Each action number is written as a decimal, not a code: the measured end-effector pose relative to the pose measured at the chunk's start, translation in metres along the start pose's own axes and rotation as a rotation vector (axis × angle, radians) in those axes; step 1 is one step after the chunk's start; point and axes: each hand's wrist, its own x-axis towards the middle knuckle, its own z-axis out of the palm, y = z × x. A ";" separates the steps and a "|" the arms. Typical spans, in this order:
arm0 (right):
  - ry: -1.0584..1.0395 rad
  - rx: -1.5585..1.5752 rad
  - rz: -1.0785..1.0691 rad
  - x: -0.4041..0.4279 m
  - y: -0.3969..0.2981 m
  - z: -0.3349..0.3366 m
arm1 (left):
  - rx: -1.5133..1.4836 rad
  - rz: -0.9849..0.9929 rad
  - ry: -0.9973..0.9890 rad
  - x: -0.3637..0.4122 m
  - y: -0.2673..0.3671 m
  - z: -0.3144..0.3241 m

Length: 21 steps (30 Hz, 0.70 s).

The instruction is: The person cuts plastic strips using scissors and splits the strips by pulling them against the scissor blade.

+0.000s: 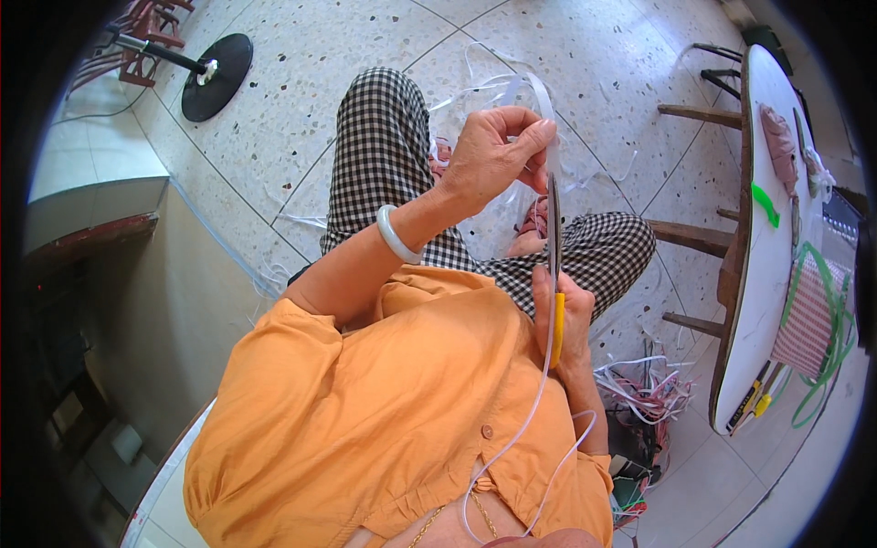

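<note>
My left hand, with a pale bangle at its wrist, pinches a white plastic strap between thumb and fingers. The strap loops over beyond the hand towards the floor. Below it, my right hand grips a long metal blade with a yellow handle, seen nearly edge-on; whether it is a pair of scissors cannot be told. The blade's tip points at the strap just under my left fingers. A narrow white strip runs from beside the handle down over the orange shirt in a loop.
A white-topped table at the right holds a green strip, a red-and-white woven piece and a cutter. Tangled straps lie on the floor beside it. A round black stand base stands at upper left.
</note>
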 end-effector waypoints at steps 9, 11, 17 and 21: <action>0.006 -0.031 0.000 0.005 -0.001 -0.002 | 0.112 -0.008 -0.021 -0.009 -0.004 0.007; 0.005 -0.026 0.015 0.006 -0.003 -0.003 | 0.111 -0.005 -0.023 -0.009 -0.003 0.007; 0.013 0.000 0.018 0.006 -0.002 -0.001 | 0.101 -0.007 -0.023 -0.010 -0.002 0.007; 0.019 -0.013 0.006 0.006 -0.001 0.000 | 0.092 -0.011 -0.027 -0.010 -0.003 0.006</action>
